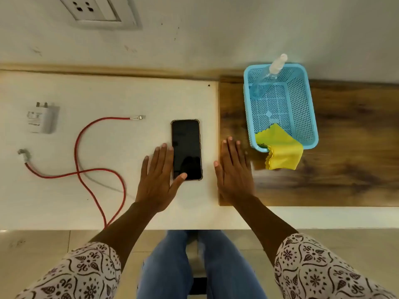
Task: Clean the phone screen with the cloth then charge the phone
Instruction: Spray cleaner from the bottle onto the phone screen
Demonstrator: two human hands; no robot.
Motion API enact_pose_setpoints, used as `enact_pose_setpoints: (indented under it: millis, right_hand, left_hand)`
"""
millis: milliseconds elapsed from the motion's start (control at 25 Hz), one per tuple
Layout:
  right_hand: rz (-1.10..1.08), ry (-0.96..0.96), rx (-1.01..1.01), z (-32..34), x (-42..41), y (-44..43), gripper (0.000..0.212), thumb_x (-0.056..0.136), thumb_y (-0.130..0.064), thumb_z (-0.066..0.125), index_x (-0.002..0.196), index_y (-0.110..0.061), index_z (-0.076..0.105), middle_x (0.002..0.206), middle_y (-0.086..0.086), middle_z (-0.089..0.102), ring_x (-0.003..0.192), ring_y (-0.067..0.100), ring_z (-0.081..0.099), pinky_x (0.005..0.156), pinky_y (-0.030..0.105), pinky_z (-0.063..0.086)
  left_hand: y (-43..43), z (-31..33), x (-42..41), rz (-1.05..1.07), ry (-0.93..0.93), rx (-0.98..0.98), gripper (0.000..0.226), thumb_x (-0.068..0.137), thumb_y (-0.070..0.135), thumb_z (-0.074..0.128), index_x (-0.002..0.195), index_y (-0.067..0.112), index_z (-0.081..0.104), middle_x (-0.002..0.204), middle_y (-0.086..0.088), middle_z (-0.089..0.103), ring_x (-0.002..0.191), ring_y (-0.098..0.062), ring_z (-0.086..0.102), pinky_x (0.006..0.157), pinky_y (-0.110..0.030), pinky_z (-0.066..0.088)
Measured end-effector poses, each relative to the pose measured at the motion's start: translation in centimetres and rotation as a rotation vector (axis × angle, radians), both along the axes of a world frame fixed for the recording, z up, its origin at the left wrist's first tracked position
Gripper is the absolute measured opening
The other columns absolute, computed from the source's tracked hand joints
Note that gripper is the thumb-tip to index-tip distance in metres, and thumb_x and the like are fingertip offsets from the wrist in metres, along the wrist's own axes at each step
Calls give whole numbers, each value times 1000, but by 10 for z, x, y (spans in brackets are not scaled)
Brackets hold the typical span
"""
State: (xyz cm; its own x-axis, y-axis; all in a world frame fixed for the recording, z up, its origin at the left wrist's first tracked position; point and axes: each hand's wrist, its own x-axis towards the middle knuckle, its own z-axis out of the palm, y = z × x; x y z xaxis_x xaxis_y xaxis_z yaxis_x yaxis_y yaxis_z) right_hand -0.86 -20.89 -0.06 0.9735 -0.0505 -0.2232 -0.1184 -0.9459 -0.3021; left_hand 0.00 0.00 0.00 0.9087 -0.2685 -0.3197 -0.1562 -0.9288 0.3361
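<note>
Taking stock, head view, with the phone as the reference mark.

- Phone (186, 149): is lying face up on the white table (108, 93), screen dark, in a case.
- Left hand (158, 180): is resting flat just left of the phone, fingers straight and spread, gripping nothing. Its thumb is lying over the near left corner of the screen; I cannot tell whether it is pressing.
- Right hand (234, 171): is lying flat just right of the phone, apart from it, fingers straight and together, holding nothing.
- Cloth (280, 147): yellow, is hanging over the near rim of the blue basket (311, 117), right of the phone and beyond the right hand.
- Spray bottle (269, 76): is leaning in the basket's far corner.
- Red cable (77, 147): is looping left of the phone, one plug end pointing toward it, unconnected.
- Charger adapter (42, 119): is lying far left of the phone, apart from the cable.
- Wall socket (97, 11): is sitting on the wall behind and left of the phone, nothing plugged in.

Step in hand, as I am judging it: the cleaning is not yet begun, and the hands are only framing the phone. The next move is calling for the right hand to reach rightward, pinch the cloth off the basket rim and bring it to the screen while the left hand steadies the phone.
</note>
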Motion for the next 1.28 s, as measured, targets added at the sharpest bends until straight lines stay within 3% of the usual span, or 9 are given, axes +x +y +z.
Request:
enact_pose_setpoints:
  millis: [320,680,1280]
  right_hand:
    - [-10,-109,-115,-12,-4,2,61,95,-41,20,149,-13,14,159,8,14,147,25,9,120,42,11]
    - [-2,-163,-154,-22,-11,1,61,95,-45,11,150,-17,5,161,3,6,148,20,0,121,40,6]
    - [-22,-242,-124,-23,-10,2,58,96,-43,20,148,-18,17,159,4,19,147,21,10,120,40,11]
  left_hand:
    - [1,-26,-17,-33,-184,82,91,82,74,15,147,12,1,157,-8,5,145,-27,6,117,-51,10]
    - [0,-32,-21,-31,-248,120,93,80,76,7,148,12,5,158,-8,10,145,-26,5,118,-50,9]
    - [1,-35,-20,6,-277,86,95,77,77,10,148,15,4,158,-4,8,146,-22,3,119,-47,5]
